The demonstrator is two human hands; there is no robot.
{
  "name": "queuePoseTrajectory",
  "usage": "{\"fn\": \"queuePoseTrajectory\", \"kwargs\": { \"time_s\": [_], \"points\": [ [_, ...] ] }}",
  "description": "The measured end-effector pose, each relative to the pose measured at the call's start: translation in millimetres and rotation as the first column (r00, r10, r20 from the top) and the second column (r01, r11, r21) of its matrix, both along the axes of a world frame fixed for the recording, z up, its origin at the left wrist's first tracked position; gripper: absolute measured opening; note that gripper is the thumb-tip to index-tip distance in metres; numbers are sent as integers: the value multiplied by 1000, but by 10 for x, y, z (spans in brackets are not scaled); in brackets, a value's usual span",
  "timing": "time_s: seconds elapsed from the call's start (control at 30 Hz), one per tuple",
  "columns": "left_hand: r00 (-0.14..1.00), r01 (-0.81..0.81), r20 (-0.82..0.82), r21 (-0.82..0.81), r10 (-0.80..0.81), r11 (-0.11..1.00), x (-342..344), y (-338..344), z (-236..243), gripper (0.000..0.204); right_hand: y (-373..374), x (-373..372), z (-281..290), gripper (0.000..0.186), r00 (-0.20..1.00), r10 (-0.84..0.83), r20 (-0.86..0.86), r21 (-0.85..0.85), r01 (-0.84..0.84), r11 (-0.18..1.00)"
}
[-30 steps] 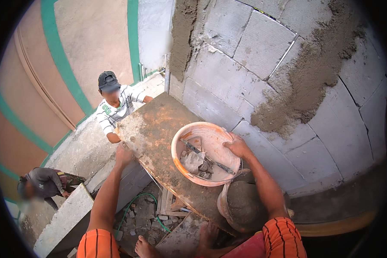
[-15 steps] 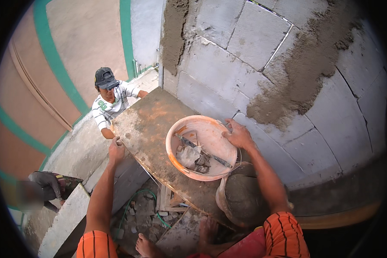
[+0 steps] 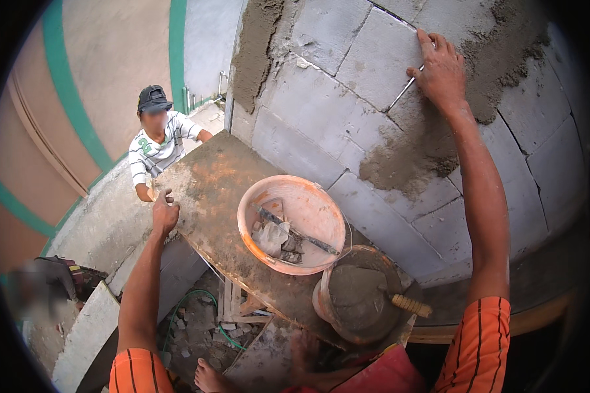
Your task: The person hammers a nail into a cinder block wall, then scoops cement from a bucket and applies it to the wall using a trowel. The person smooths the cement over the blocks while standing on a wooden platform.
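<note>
My right hand (image 3: pixel 441 72) reaches up to the block wall (image 3: pixel 373 62), its thumb and fingers apart around a pale, thin line in the joint between two blocks. My left hand (image 3: pixel 165 213) is at the left edge of a mortar-stained board (image 3: pixel 210 170), index finger raised, nothing visible in it. On the board stands an orange-rimmed tub (image 3: pixel 321 216) with a long dark tool (image 3: pixel 301 232) and grey scraps inside. Nearer me, a bucket of grey mortar (image 3: pixel 355 291) has a trowel with a ribbed tan handle (image 3: pixel 412 305) lying in it.
Beyond the board a co-worker in a striped shirt (image 3: pixel 167 147) has hands at its edge. Another person (image 3: pixel 59 281) bends at lower left beside a low wall (image 3: pixel 88 337). Below lie rubble and a green hose (image 3: pixel 170 321). Wet mortar (image 3: pixel 406 160) coats part of the wall.
My right hand has left the tub's rim and moved up to the wall joint. My left hand has loosened at the board's edge. The trowel handle now shows over the mortar bucket.
</note>
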State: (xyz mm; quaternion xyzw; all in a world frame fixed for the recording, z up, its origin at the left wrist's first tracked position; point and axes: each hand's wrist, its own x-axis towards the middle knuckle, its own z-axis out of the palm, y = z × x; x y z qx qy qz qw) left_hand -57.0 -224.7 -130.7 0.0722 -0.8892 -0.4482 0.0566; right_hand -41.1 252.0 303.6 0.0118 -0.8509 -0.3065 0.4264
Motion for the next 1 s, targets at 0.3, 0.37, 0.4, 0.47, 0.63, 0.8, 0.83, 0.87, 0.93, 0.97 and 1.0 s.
{"fn": "queuePoseTrajectory", "kwargs": {
  "time_s": [0.3, 0.37, 0.4, 0.47, 0.63, 0.8, 0.83, 0.87, 0.93, 0.97, 1.0],
  "points": [
    [1000, 20, -21, -35, -21, 999, -24, -103, -105, 53, 95, -29, 41, 73, 999, 47, 25, -7, -47, 999],
    [1000, 27, -13, -56, -27, 998, -17, -115, -94, 53, 128, -37, 33, 73, 999, 47, 14, 5, -47, 999],
    [1000, 22, -14, -51, -22, 998, -16, -121, -93, 53, 115, -35, 40, 72, 999, 51, 16, 1, -51, 999],
    [1000, 13, -17, -40, -14, 999, 6, -133, -101, 53, 82, 2, 35, 70, 998, 59, 19, -7, -59, 998],
    [997, 45, 71, -89, -39, 995, 3, -127, -43, 56, 51, 0, 58, 61, 999, 36, 11, 1, -36, 999],
    [995, 58, 92, -128, -46, 990, -32, -64, 46, 57, -40, -14, 178, 59, 997, -51, 63, -20, 52, 998],
    [996, 58, 79, -120, -48, 991, -45, -57, 46, 57, -90, -13, 184, 59, 997, -47, 53, -21, 48, 999],
    [997, 57, 66, -112, -50, 992, -46, -55, 34, 57, -139, -26, 177, 58, 998, -42, 43, -22, 43, 999],
    [997, 82, 6, -108, -81, 991, -75, -18, -52, 56, -176, -96, 191, 58, 996, 45, -78, 56, -40, 998],
    [995, 93, -23, -108, -96, 990, -85, -6, -92, 56, -201, -156, 194, 57, 987, 93, -135, 98, -80, 992],
    [995, 103, 1, -82, -104, 991, -103, 83, -61, 56, -226, -203, 205, 55, 986, 83, -147, 111, -67, 992]
  ]
}}
